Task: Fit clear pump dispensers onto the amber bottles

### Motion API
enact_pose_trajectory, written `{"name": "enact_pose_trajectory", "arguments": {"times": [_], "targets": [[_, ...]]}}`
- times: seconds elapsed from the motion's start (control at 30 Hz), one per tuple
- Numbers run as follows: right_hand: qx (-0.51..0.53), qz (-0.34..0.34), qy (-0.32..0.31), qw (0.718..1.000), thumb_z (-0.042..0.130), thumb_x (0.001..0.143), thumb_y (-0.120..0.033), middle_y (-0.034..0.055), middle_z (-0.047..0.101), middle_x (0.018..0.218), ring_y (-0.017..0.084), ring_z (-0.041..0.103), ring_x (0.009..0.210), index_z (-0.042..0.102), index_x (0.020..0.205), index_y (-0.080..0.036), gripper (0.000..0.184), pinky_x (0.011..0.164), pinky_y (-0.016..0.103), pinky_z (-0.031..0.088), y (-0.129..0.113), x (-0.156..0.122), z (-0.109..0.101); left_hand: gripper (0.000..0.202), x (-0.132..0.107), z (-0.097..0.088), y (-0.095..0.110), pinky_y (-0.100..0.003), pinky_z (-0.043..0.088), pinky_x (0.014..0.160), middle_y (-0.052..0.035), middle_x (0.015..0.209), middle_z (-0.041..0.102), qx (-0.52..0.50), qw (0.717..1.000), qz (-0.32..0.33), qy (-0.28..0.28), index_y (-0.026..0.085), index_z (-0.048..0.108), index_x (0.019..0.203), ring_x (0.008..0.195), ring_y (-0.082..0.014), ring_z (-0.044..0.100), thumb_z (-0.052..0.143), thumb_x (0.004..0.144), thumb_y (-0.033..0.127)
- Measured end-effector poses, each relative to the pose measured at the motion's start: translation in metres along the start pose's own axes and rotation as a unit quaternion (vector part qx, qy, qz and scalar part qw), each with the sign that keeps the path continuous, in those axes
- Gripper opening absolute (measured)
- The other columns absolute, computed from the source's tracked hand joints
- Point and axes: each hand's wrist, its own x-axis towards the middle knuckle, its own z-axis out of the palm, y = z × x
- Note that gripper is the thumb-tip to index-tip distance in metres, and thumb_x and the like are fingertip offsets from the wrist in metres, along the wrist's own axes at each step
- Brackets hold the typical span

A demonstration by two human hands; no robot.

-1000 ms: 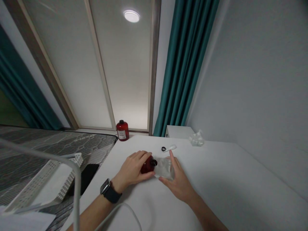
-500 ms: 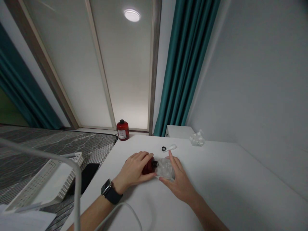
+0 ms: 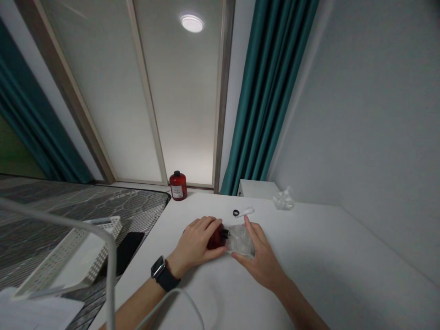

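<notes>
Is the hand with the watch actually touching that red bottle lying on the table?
Touching. The head view shows the left hand curled over the top of the red bottle, with no gap between them.

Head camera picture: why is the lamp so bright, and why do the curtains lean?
In the head view, glare washes the round lamp out to plain white; the head view's wide lens bends straight lines, so the teal curtain seems to lean; a soft shadow lies on the white table beside the right hand.
</notes>
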Motion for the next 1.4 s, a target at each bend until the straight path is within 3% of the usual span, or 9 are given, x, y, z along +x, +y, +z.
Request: {"name": "enact_pose_trajectory", "arguments": {"times": [0.53,1.4], "targets": [[-0.033,-0.026,-0.021,0.999,0.072,0.084,-0.024,0.0122,0.049,0.135,0.031,0.048,0.127,0.009,0.159,-0.031,0.099,0.111,0.053,0.041,-0.008,0.005,-0.012,0.052,-0.003,0.008,0.001,-0.043,0.055,0.083,-0.0129,0.116,0.066,-0.020,0.998,-0.008,0.054,0.020,0.054,0.125,0.099,-0.0301,0.066,0.066,0.084,0.049],[-0.064,-0.037,-0.076,0.994,0.073,0.083,-0.028,0.0128,0.050,0.138,0.032,0.047,0.129,0.011,0.159,-0.029,0.099,0.113,0.055,0.039,-0.028,0.017,-0.035,0.049,-0.006,0.016,0.008,-0.046,0.057,0.087,-0.0133,0.116,0.066,-0.069,0.990,-0.020,0.123,0.019,0.051,0.125,0.103,-0.0300,0.065,0.069,0.081,0.032]]}}
